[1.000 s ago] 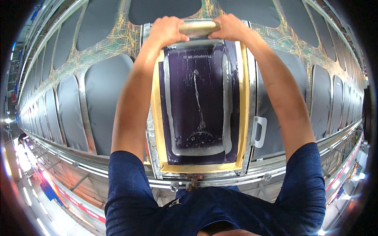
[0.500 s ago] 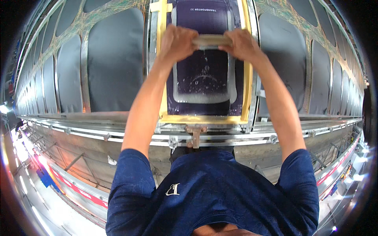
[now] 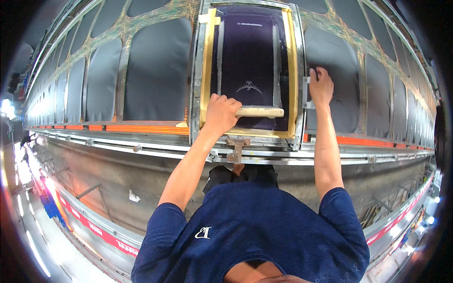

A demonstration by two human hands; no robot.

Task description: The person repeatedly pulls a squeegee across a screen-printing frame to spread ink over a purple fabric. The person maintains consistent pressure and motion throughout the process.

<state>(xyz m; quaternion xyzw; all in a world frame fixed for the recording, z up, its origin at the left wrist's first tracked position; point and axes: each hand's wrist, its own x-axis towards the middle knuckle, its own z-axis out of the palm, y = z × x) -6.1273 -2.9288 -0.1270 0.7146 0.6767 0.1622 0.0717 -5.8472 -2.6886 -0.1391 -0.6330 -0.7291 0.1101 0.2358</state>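
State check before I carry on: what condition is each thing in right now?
Dark panels: laid out in rows.
Screen frame: lying among the panels.
Yellow tape: stuck along the frame's inner edges.
Squeegee: across the frame's near end, right end free.
Left hand: closed on the squeegee's left end.
Pale side handle: on the frame's right side.
Right hand: at that handle; grip unclear.

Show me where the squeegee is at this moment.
In the head view, the squeegee is just right of centre, across the near end of the dark screen, its left end in the left hand.
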